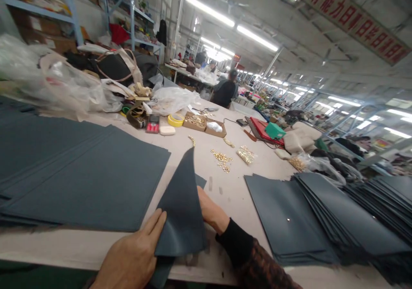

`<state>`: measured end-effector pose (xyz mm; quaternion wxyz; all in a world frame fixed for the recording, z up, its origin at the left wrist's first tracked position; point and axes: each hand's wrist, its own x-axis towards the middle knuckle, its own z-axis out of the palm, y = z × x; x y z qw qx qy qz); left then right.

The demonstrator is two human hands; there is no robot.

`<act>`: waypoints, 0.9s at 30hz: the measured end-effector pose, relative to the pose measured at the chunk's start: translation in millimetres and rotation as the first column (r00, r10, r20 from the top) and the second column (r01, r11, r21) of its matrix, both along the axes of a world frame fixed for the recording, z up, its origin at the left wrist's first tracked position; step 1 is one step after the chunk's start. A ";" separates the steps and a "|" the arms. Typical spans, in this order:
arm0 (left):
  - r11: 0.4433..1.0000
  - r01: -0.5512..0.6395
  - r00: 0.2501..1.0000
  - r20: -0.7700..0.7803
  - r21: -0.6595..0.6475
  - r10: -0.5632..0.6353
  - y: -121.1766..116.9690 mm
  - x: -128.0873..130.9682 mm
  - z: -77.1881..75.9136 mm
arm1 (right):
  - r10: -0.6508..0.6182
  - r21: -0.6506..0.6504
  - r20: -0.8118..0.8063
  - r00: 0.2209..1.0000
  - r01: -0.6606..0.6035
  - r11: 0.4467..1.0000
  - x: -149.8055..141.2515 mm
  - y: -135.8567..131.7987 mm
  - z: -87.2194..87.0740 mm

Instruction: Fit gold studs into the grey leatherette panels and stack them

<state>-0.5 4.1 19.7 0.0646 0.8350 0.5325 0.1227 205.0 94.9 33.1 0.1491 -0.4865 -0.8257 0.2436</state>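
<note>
Both my hands hold one dark grey-blue leather sheet (182, 207) that stands up on edge near the table's front. My left hand (133, 254) grips its near lower edge, fingers closed against the face. My right hand (210, 211) is behind the sheet, mostly hidden, with a black cuff and patterned sleeve. A large stack of the same sheets (80, 168) lies flat to the left. Another fanned stack (322, 216) lies to the right, its top sheet carrying a small metal stud.
Small gold metal fittings (222, 158) are scattered mid-table, with a cardboard tray (195, 121) of them, yellow tape (175, 120), a red calculator (152, 124) and plastic bags (64, 83) behind. A seated person (225, 91) works further back. Shelving stands at the left.
</note>
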 end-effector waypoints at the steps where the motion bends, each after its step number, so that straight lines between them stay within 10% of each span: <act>1: 1.000 0.022 0.997 -0.072 -0.013 -0.023 0.4 5.7 0.0 | -0.069 0.009 0.047 0.996 0.069 0.998 14.9 2.4 1.7; 8: 0.995 0.094 0.980 -0.178 0.040 -0.085 1.5 3.9 -17.1 | -0.618 0.241 0.354 0.702 0.570 0.786 127.1 24.3 12.0; 16: 0.981 0.113 0.982 -0.168 0.159 -0.086 1.0 3.4 -22.0 | -0.503 0.248 0.505 0.702 0.441 0.863 149.5 42.4 3.7; 27: 0.991 0.026 0.993 -0.114 -0.133 -0.041 -4.3 10.8 -0.8 | -0.593 0.308 0.413 0.691 0.507 0.805 141.6 49.3 13.8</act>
